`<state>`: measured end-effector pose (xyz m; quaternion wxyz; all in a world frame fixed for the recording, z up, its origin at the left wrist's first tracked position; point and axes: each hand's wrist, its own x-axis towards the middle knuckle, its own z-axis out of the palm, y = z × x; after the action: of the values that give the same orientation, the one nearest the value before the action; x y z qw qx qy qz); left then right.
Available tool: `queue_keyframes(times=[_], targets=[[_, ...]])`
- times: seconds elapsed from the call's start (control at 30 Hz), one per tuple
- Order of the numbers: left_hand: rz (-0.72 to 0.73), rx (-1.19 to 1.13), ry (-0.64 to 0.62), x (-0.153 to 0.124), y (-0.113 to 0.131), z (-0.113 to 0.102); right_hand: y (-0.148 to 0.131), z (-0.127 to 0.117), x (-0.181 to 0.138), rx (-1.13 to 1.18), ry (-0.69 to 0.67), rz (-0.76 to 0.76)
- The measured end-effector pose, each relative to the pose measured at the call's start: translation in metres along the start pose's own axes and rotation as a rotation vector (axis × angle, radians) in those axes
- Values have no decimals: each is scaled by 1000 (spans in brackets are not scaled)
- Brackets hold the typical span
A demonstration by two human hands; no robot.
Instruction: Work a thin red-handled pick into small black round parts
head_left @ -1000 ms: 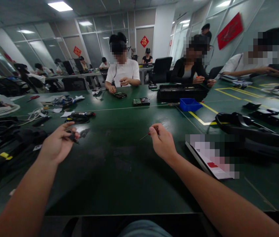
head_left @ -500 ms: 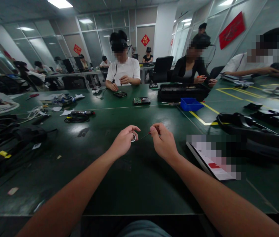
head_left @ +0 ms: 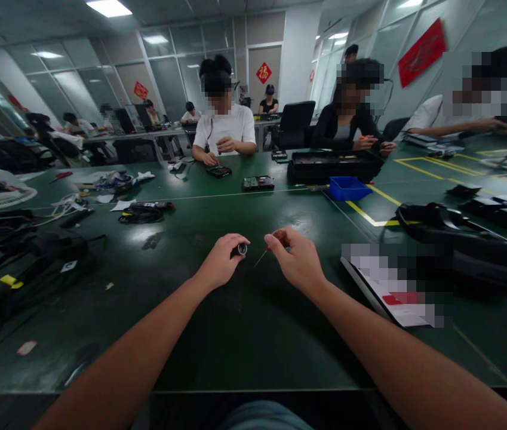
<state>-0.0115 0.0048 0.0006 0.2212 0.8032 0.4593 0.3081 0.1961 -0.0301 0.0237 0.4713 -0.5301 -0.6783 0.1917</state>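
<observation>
My left hand is closed around a small dark cylinder with a pale, ring-like rim at its end. The fingers cover most of it, so its exact kind cannot be made out. Just to the right, my right hand grips a thin screwdriver by its reddish handle. The slim metal shaft points down and left, below the cylinder's rim and apart from it. Both hands are held over the green table.
A white booklet or box lies right of my right arm, beside a black headset-like device. A blue bin, a hard drive and a black coiled cable are farther back. Co-workers sit across the table.
My left fingers have curled more closely around the cylinder and turned its rim. The screwdriver has shifted slightly left and tips more steeply downward in my right hand.
</observation>
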Motion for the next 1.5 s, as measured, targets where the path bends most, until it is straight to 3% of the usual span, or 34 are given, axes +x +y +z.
queue_keyframes(times=[0.23, 0.33, 0.8, 1.13, 1.5], targets=[[-37, -10, 17, 0, 0, 2, 5, 3, -1, 252, 137, 45], [-15, -30, 24, 0, -1, 2, 6, 4, -1, 292, 136, 53], [8, -67, 10, 0, -2, 2, 6, 5, 1, 236, 86, 41], [21, -42, 7, -1, -6, 0, -2, -2, 2, -80, 137, 8], [28, -15, -4, -1, -6, -1, -1, -1, -1, 15, -35, -112]])
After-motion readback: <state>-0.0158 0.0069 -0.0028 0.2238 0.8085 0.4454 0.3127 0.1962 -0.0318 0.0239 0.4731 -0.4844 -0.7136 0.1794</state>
